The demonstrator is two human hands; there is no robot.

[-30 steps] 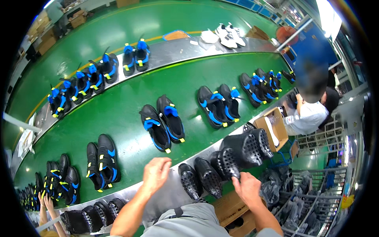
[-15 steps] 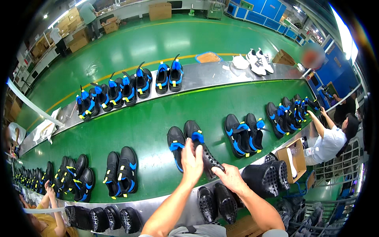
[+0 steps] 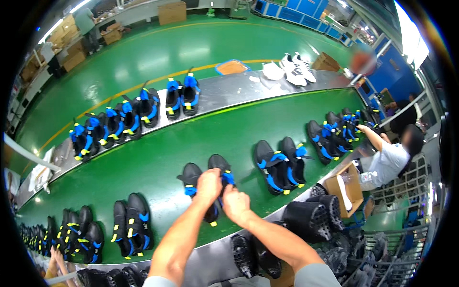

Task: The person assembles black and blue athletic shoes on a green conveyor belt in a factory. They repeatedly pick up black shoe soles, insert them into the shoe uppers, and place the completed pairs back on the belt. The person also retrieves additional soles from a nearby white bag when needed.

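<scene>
A pair of black and blue sports shoes lies before me on the green work surface: the left shoe [image 3: 191,172] and the right shoe [image 3: 218,162], toes pointing away. My left hand [image 3: 209,184] is closed at the opening of the right shoe, its knuckles up. Just beside it, my right hand [image 3: 235,204] is closed on the same shoe near its blue collar [image 3: 228,178]. Both hands and wrists hide most of that shoe's heel and inside. The dimpled black form seen in my right hand earlier does not show now.
More shoe pairs stand left [image 3: 132,225] and right [image 3: 279,165]. A metal shelf [image 3: 224,98] beyond carries shoes and white sneakers [image 3: 296,69]. Near my body lie dimpled black forms [image 3: 244,253] and taller black ones [image 3: 308,217]. An open carton [image 3: 351,191] and a co-worker [image 3: 389,155] are right.
The black form has gone from sight at the right shoe. My left hand has gone from stretched fingers to closed; my right has moved up to the shoe. The whole view has shifted.
</scene>
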